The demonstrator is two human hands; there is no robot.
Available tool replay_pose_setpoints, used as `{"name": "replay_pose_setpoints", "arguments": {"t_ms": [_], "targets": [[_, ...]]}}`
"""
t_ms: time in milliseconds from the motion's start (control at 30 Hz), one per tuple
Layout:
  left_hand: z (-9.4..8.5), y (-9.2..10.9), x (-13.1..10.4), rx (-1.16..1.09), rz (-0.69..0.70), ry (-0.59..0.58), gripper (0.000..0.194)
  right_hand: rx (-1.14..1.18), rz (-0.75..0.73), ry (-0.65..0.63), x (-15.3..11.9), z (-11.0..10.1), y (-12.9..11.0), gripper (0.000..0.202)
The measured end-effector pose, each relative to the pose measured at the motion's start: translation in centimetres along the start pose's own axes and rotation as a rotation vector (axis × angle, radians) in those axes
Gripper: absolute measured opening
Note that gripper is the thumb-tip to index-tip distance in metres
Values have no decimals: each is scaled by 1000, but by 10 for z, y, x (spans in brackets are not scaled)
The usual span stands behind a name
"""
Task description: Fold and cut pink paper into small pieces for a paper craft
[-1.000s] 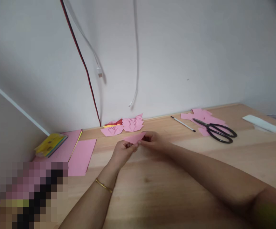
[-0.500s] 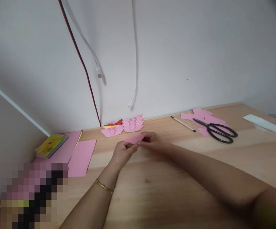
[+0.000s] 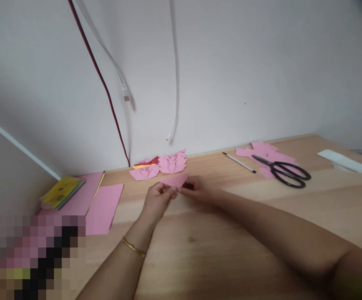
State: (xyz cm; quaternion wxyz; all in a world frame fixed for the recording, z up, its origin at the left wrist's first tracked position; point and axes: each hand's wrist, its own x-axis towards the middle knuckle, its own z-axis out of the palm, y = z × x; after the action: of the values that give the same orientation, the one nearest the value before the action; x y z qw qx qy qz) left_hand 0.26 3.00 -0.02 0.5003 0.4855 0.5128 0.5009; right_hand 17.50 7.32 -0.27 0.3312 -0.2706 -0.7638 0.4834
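A small folded pink paper [image 3: 176, 180], roughly triangular with a point toward me, is held between both hands above the wooden table. My left hand [image 3: 157, 198] pinches its left and lower part, thumb on the near side. My right hand [image 3: 198, 189] grips its right side, with fingers curled behind and the thumb near the lower point. Both thumbs nearly meet there. Just beyond the hands, by the wall, lie folded pink paper pieces [image 3: 172, 163], with a red and yellow one [image 3: 146, 163] among those on the left.
Black-handled scissors [image 3: 282, 171] rest on pink scraps [image 3: 264, 148] at the right, near a white pen [image 3: 239, 162] and a white strip [image 3: 345, 161]. Pink sheets [image 3: 106, 206] and a yellow packet [image 3: 62, 192] lie left. Cables [image 3: 175, 62] hang along the wall.
The view has shifted slightly. The folded paper now shows more of its face, with its point lower between the thumbs; both hands still hold it.
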Motion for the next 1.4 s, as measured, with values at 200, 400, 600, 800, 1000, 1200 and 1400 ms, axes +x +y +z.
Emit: {"name": "replay_pose_setpoints", "arguments": {"t_ms": [200, 400, 600, 800, 1000, 1200, 1400], "targets": [[-3, 6, -2, -143, 59, 71, 22, -103, 48, 34, -1, -1, -6, 23], [-6, 14, 0, -236, 61, 159, 19, -69, 45, 4, -2, -4, -7, 22], [-5, 13, 1, -427, 11, 127, 20, -56, 67, 33, -2, -2, -1, 25], [0, 10, -1, -437, 2, -19, 22, 31, 32, 52, -1, 1, 2, 33], [1, -5, -2, -163, 45, 22, 19, 106, 6, 34, -1, 1, -1, 28], [-4, -9, 0, -35, -13, 86, 22, 40, -11, 268, 0, -7, -2, 22], [-9, 7, -1, 149, 153, 78, 26, 45, 8, 206, -1, -4, 1, 20]]}}
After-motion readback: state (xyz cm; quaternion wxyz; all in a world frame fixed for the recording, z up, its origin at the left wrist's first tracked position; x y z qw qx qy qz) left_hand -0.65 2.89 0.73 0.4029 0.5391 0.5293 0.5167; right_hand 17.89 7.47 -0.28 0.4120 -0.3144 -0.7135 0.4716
